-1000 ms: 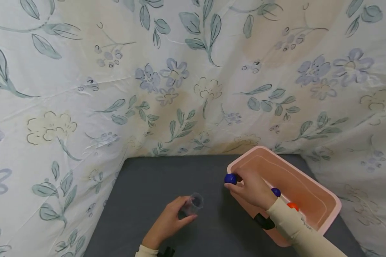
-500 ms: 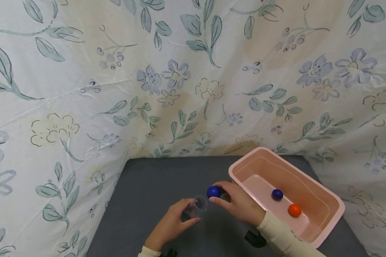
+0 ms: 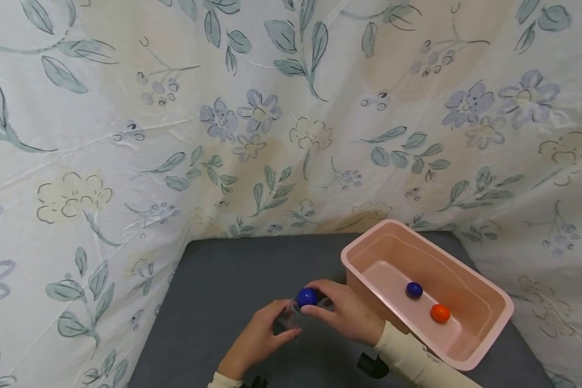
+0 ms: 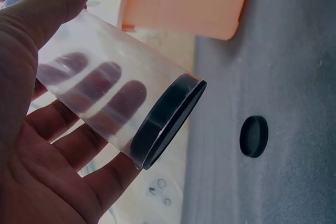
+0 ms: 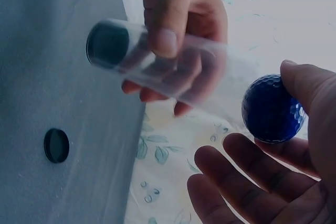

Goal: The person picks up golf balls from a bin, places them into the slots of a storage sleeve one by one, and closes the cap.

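Note:
My left hand (image 3: 257, 334) grips a clear plastic tube (image 5: 168, 61), its fingers wrapped round the wall. A black cap (image 4: 168, 121) closes the tube's lower end. Between thumb and index finger my right hand (image 3: 346, 310) pinches a dimpled blue golf ball (image 5: 273, 108). The ball is right at the tube's open mouth, overlapping the rim in the head view; its other fingers are spread below the ball in the right wrist view. A loose black cap (image 4: 254, 136) lies on the dark table below the hands.
A pink plastic bin (image 3: 368, 285) stands to the right on the dark grey table (image 3: 242, 269). Inside it lie another blue ball (image 3: 414, 290) and an orange ball (image 3: 440, 313). A floral cloth (image 3: 252, 134) hangs behind and around the table.
My right hand has carried the blue golf ball left, from over the bin's edge to the tube's mouth. My left hand has stayed nearly in place with the tube.

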Motion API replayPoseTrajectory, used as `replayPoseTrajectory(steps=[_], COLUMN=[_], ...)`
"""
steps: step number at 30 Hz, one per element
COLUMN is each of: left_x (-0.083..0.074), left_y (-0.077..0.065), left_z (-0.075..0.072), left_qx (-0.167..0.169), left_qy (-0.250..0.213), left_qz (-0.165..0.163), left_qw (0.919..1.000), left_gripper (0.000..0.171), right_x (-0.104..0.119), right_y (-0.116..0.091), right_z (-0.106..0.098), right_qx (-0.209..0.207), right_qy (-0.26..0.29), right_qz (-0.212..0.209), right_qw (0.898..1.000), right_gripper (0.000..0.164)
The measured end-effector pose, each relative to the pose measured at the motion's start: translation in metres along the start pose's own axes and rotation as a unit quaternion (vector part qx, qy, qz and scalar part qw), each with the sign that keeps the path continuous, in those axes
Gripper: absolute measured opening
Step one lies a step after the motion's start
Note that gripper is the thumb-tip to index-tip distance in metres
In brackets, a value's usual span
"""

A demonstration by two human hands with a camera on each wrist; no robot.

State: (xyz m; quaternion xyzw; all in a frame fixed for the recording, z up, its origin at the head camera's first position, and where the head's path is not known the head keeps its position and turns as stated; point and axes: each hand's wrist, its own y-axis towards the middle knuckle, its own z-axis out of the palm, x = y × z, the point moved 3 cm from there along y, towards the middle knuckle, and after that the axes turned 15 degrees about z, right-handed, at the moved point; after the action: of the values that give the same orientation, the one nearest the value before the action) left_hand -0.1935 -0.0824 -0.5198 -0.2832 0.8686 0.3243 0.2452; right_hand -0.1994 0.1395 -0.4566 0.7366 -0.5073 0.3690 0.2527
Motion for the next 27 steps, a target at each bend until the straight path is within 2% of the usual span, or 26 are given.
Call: replayPoseTrajectory(steps=[9, 14, 18, 20, 24, 27], left_x=[-0.003, -0.004, -0.003, -0.003, -0.003, -0.002], left_y=[0.001, -0.003, -0.01, -0.012, -0.015, -0.013], left_z=[0.002, 0.001, -0.001, -0.002, -0.002, 0.0], left_qx=[0.007, -0.001, -0.007, -0.013, -0.019, -0.013], left_qy=[-0.01, -0.013, -0.021, -0.025, -0.025, -0.018], left_qz=[0.002, 0.01, -0.003, -0.011, -0.02, -0.023], left_qw=[0.9999, 0.9999, 0.9998, 0.9995, 0.9993, 0.9995], left_gripper=[0.047, 0.048, 0.042, 0.042, 0.047, 0.048], right_x=[0.0, 0.002, 0.001, -0.002, -0.008, -0.014], right_y=[-0.008, -0.008, -0.005, -0.002, 0.0, -0.003], right_z=[0.012, 0.013, 0.01, 0.004, -0.016, -0.037], right_qx=[0.012, 0.013, 0.004, -0.007, -0.021, -0.037], right_qy=[0.006, -0.006, -0.027, -0.056, -0.08, -0.068], right_qz=[0.005, -0.006, -0.007, 0.005, 0.048, 0.078], right_qw=[1.0, 1.0, 1.0, 0.998, 0.995, 0.994], right_gripper=[0.043, 0.048, 0.046, 0.046, 0.048, 0.048])
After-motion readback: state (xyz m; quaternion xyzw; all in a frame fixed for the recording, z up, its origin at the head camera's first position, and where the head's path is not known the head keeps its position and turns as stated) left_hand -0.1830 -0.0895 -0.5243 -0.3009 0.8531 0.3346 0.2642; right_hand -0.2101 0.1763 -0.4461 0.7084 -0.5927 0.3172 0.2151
